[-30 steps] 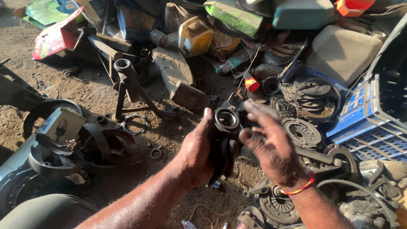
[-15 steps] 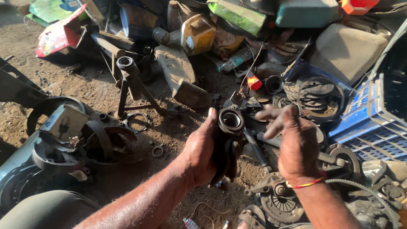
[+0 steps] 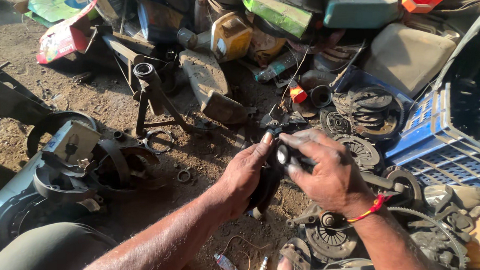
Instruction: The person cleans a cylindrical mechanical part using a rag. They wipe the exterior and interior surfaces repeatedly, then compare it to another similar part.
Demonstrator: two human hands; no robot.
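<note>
1. The dirt floor (image 3: 116, 102) fills the left and near scene, oil-stained and strewn with scrap metal.
2. A blue plastic crate (image 3: 437, 144) stands at the right edge, holding dark parts.
3. Far across the scene lies a heap of grimy plastic jugs; a yellow jug (image 3: 231, 37) sits in the middle of it.
4. A large dark housing with curved brake shoes (image 3: 66, 178) lies at the near left.
5. A rusty metal stand (image 3: 151, 98) with a tube on top stands upright, left of centre.
6. Clutch plates (image 3: 375, 111) are stacked just left of the crate, with more discs nearer.
7. The left hand (image 3: 244, 175) grips a dark, greasy metal part (image 3: 268, 184) from the left side, fingers wrapped round it and thumb up.
8. The right hand (image 3: 326, 174) lies over the part's top, its fingers pinched narrowly on a small round bearing-like piece (image 3: 282, 155) seated there.
9. As far as can be judged, the small piece is being fitted or worked loose; which one cannot be told, and the part is off the floor, held up between both hands.
</note>
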